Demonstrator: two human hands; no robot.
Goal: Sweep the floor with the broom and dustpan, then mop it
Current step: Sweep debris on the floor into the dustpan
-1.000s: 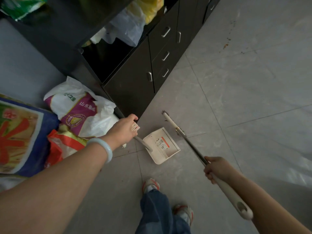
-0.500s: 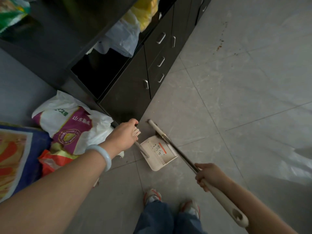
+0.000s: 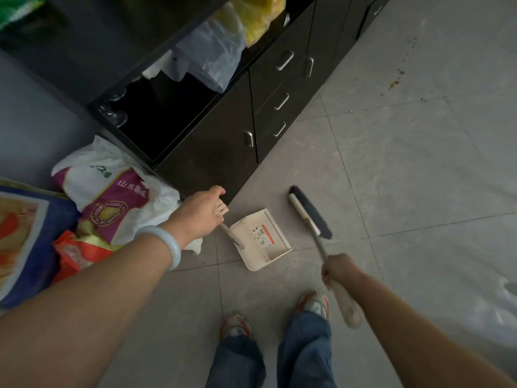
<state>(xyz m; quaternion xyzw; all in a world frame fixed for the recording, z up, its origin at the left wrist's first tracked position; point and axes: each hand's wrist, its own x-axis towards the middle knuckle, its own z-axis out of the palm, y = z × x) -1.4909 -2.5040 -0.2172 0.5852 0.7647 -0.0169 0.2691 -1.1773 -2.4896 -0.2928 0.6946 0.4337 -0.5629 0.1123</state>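
My left hand [image 3: 202, 211] grips the dustpan [image 3: 261, 240] handle; my right hand [image 3: 340, 268] grips the broom [image 3: 309, 212], its head just right of the dustpan.

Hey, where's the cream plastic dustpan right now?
The cream plastic dustpan sits on the grey tiled floor at centre frame, just below the black cabinet, with the left hand holding its handle.
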